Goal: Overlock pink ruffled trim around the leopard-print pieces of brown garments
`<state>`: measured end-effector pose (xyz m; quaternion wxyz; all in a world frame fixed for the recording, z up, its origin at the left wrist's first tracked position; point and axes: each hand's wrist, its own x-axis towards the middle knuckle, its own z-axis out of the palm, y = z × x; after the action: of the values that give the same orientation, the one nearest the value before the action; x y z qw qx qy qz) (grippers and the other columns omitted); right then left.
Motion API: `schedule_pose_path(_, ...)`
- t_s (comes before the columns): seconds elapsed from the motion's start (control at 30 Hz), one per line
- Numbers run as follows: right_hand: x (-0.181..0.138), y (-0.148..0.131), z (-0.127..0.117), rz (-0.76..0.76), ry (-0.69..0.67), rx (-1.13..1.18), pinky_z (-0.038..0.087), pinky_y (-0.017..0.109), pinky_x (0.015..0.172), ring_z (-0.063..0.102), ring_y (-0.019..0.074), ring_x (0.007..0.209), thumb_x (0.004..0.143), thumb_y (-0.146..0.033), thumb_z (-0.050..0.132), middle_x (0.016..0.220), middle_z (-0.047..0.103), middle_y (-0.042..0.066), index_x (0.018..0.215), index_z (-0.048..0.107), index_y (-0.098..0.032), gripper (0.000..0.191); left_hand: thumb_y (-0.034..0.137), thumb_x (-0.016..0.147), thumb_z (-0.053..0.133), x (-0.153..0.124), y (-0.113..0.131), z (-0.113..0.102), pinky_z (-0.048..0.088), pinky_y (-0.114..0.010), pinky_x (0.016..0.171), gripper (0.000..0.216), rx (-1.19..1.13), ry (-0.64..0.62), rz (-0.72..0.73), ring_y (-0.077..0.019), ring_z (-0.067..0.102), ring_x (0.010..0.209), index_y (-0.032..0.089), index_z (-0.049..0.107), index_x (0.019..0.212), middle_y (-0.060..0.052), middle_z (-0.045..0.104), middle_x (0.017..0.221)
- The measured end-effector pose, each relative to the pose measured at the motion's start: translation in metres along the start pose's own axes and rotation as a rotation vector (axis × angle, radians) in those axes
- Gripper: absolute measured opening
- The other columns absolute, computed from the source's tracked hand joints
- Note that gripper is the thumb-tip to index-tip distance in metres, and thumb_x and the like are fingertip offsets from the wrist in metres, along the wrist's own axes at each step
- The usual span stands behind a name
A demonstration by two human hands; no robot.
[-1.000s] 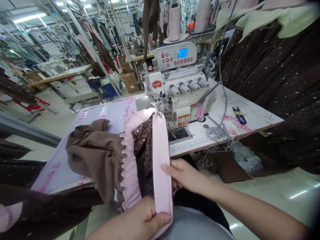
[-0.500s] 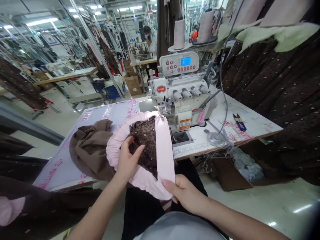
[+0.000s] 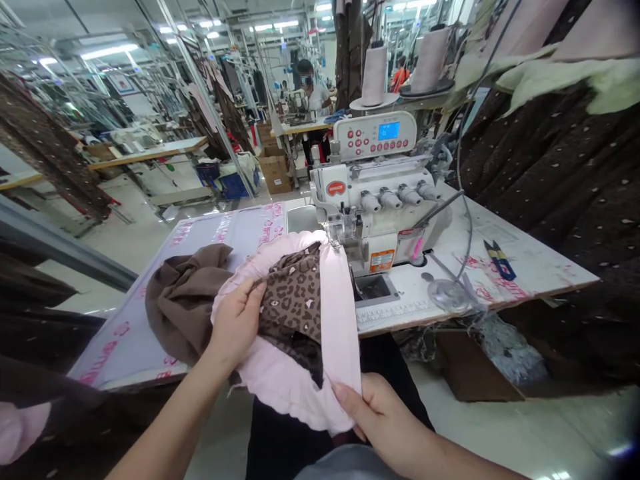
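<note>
A brown leopard-print garment [image 3: 295, 293] with a gathered pink waistband [image 3: 341, 313] lies at the overlock sewing machine [image 3: 370, 213], the band's far end under the presser foot area. My left hand [image 3: 237, 320] is closed on the garment's left side, thumb and fingers pinching the printed cloth beside the pink gathers. The near end of the pink band is pinched between the thumb and fingers of my right hand [image 3: 367, 403]. Plain brown cloth [image 3: 187, 293] from the garment is heaped on the table to the left.
Thread snips [image 3: 499, 260] lie on the machine table [image 3: 545, 267] at right. Thread cones [image 3: 375, 75] stand behind the machine. Dark printed cloth [image 3: 560, 187] hangs at right. A cardboard box [image 3: 473, 367] sits below. A co-worker [image 3: 316, 93] sits at another machine further back.
My left hand has gone from spread fingers to a pinch on the printed cloth, spreading that panel flatter. My right hand keeps its hold on the pink band. The camera view has shifted slightly.
</note>
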<state>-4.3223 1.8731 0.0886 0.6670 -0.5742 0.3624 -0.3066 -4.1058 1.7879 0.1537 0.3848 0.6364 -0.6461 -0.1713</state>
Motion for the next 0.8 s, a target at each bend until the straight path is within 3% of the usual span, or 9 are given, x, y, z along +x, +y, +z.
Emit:
schedule_pose_path(0.17, 0.023, -0.009, -0.015, 0.009, 0.048, 0.038, 0.021, 0.020, 0.041, 0.028, 0.0063, 0.043, 0.082, -0.058, 0.039, 0.046, 0.032, -0.004, 0.056, 0.039, -0.016, 0.050, 0.034, 0.085, 0.040, 0.017, 0.010, 0.009, 0.040, -0.025, 0.069, 0.026, 0.045, 0.096, 0.055, -0.0168, 0.053, 0.075, 0.020, 0.060, 0.086, 0.000, 0.060, 0.077)
schedule_pose_path(0.37, 0.064, -0.022, -0.040, -0.018, 0.095, 0.014, 0.024, 0.020, 0.042, 0.032, 0.0067, 0.042, 0.079, -0.059, 0.042, 0.045, 0.036, -0.005, 0.058, 0.040, -0.016, 0.048, 0.037, 0.084, 0.040, 0.070, 0.007, 0.006, 0.032, -0.023, 0.051, 0.028, 0.086, 0.170, 0.071, -0.0117, 0.042, 0.054, 0.018, 0.048, 0.065, 0.003, 0.043, 0.055)
schedule_pose_path(0.43, 0.074, -0.022, -0.048, -0.044, 0.105, 0.017, 0.025, 0.020, 0.042, 0.034, 0.0066, 0.041, 0.080, -0.056, 0.043, 0.045, 0.039, -0.005, 0.058, 0.041, -0.016, 0.045, 0.033, 0.083, 0.041, 0.071, 0.012, 0.005, 0.035, -0.024, 0.055, 0.022, 0.092, 0.236, 0.118, -0.0127, 0.045, 0.058, 0.018, 0.049, 0.069, 0.002, 0.046, 0.060)
schedule_pose_path(0.5, 0.080, -0.029, -0.054, -0.025, 0.115, -0.002, 0.026, 0.019, 0.041, 0.035, 0.0062, 0.040, 0.082, -0.050, 0.044, 0.044, 0.041, -0.004, 0.057, 0.042, -0.015, 0.043, 0.025, 0.080, 0.045, 0.049, 0.024, 0.013, 0.040, -0.027, 0.064, 0.009, 0.077, 0.336, 0.268, -0.0155, 0.050, 0.069, 0.019, 0.051, 0.080, -0.001, 0.052, 0.071)
schedule_pose_path(0.57, 0.084, -0.048, -0.059, 0.045, 0.113, -0.053, 0.024, 0.019, 0.038, 0.033, 0.0053, 0.036, 0.083, -0.044, 0.045, 0.041, 0.040, -0.004, 0.053, 0.043, -0.015, 0.042, 0.018, 0.077, 0.046, 0.011, 0.039, 0.032, 0.043, -0.032, 0.073, 0.015, 0.032, 0.260, 0.528, -0.0186, 0.052, 0.081, 0.021, 0.051, 0.091, -0.005, 0.055, 0.084)
schedule_pose_path(0.63, 0.086, -0.079, -0.065, 0.146, 0.082, -0.125, 0.019, 0.018, 0.034, 0.029, 0.0040, 0.032, 0.083, -0.037, 0.048, 0.037, 0.038, -0.004, 0.049, 0.042, -0.014, 0.041, 0.016, 0.078, 0.038, -0.026, 0.053, 0.061, 0.043, -0.036, 0.081, 0.026, -0.046, -0.175, 0.764, -0.0207, 0.053, 0.092, 0.023, 0.051, 0.099, -0.008, 0.057, 0.094)
schedule_pose_path(0.67, 0.088, -0.097, -0.068, 0.193, 0.063, -0.149, 0.016, 0.018, 0.032, 0.027, 0.0033, 0.030, 0.083, -0.033, 0.049, 0.035, 0.036, -0.005, 0.048, 0.041, -0.014, 0.040, 0.014, 0.079, 0.033, -0.038, 0.058, 0.076, 0.042, -0.037, 0.086, 0.031, -0.076, -0.301, 0.760, -0.0214, 0.051, 0.099, 0.021, 0.050, 0.104, -0.010, 0.056, 0.102)
schedule_pose_path(0.7, 0.090, -0.115, -0.071, 0.267, 0.025, -0.174, 0.013, 0.018, 0.032, 0.024, 0.0025, 0.028, 0.084, -0.029, 0.049, 0.035, 0.034, -0.006, 0.049, 0.041, -0.014, 0.039, 0.014, 0.080, 0.031, -0.043, 0.062, 0.090, 0.038, -0.039, 0.092, 0.034, -0.071, -0.313, 0.674, -0.0222, 0.047, 0.108, 0.019, 0.048, 0.109, -0.012, 0.053, 0.110)
schedule_pose_path(0.8, 0.100, -0.156, -0.082, 0.394, -0.080, -0.073, 0.004, 0.015, 0.035, 0.015, -0.0005, 0.028, 0.088, -0.016, 0.036, 0.038, 0.023, -0.008, 0.054, 0.038, -0.014, 0.035, 0.022, 0.084, 0.034, -0.024, 0.060, 0.113, 0.022, -0.044, 0.105, 0.033, -0.012, -0.141, 0.307, -0.0266, 0.030, 0.125, 0.012, 0.045, 0.114, -0.015, 0.046, 0.121)
